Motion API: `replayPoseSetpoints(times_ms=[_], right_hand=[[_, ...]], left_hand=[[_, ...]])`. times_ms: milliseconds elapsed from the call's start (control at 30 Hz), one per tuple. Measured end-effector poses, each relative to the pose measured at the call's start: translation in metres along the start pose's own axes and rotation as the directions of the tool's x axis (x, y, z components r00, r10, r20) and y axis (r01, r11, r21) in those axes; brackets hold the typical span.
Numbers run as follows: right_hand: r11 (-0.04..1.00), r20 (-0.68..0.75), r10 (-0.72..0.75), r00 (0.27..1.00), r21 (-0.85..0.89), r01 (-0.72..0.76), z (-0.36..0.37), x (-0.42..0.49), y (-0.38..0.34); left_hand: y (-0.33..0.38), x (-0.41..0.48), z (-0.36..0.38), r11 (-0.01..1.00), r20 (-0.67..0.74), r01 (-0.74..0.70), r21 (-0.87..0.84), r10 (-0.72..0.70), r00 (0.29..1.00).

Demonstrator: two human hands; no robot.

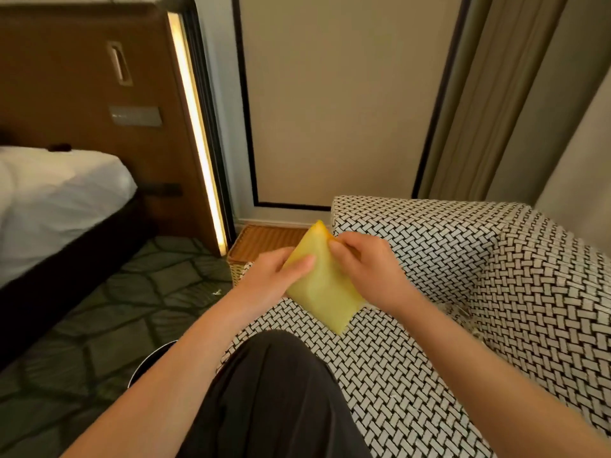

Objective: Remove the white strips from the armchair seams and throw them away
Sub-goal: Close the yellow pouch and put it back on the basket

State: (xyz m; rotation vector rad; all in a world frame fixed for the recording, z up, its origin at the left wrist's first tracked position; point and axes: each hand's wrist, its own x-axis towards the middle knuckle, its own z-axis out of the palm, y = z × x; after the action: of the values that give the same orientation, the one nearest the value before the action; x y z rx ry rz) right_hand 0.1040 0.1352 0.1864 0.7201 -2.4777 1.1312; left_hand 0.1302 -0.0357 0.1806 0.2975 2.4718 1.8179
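Left hand: your left hand point(274, 276) pinches the left edge of a yellow cloth point(320, 292), thumb on top and fingers curled behind.
Right hand: your right hand point(367, 262) has its grip curled round the cloth's top corner.
Cloth: it hangs between your two hands above the armchair point(429, 252) seat.
Strips: the white strips point(461, 312) lie in the seam at the seat's right edge, just right of your right wrist, and neither hand touches them.
Scrap: one small white scrap point(216, 292) lies on the carpet point(132, 309), left of the armchair.
Leg: your leg point(274, 391), in dark cloth, rests on the seat front.
Basket: a wicker basket point(264, 241) stands on the floor beyond your hands, beside the armchair.
Bed: a white bed point(59, 200) sits far left.
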Motion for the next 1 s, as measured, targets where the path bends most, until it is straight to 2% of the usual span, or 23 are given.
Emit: replayPoseSetpoints(times_ms=[100,200,300,500,600,733,867,1000], right_hand=[[0.999,0.032,-0.009,0.999,0.044,0.007,-0.002,0.021,-0.007],[0.997,0.063,0.025,0.998,0.078,-0.03,-0.008,0.037,-0.016],[0.974,0.119,0.068,0.991,0.206,-0.092,-0.015,0.052,-0.025],[0.913,0.134,0.087,0.987,0.386,-0.133,-0.02,0.072,-0.038],[0.917,0.145,0.081,0.986,0.378,-0.131,-0.014,0.078,-0.039],[0.908,0.06,0.108,0.992,0.4,-0.123,-0.005,0.081,-0.038],[0.937,0.046,0.094,0.994,0.334,-0.104,0.002,0.08,-0.038],[0.973,0.074,0.036,0.997,0.225,-0.052,-0.002,0.079,-0.033]], left_hand=[[0.017,0.006,-0.009,0.994,-0.072,-0.084,0.071,0.089,0.993],[0.025,0.013,-0.017,0.966,-0.188,-0.123,0.228,0.168,0.968],[0.032,0.017,-0.019,0.935,-0.24,-0.168,0.313,0.249,0.938],[0.034,0.023,-0.018,0.947,-0.308,-0.163,0.276,0.248,0.918],[0.035,0.024,-0.012,0.958,-0.331,-0.139,0.252,0.22,0.918],[0.037,0.026,-0.006,0.969,-0.343,-0.122,0.216,0.192,0.919],[0.041,0.03,-0.009,0.931,-0.284,-0.144,0.335,0.245,0.927],[0.039,0.028,-0.009,0.912,-0.322,-0.153,0.38,0.285,0.903]])
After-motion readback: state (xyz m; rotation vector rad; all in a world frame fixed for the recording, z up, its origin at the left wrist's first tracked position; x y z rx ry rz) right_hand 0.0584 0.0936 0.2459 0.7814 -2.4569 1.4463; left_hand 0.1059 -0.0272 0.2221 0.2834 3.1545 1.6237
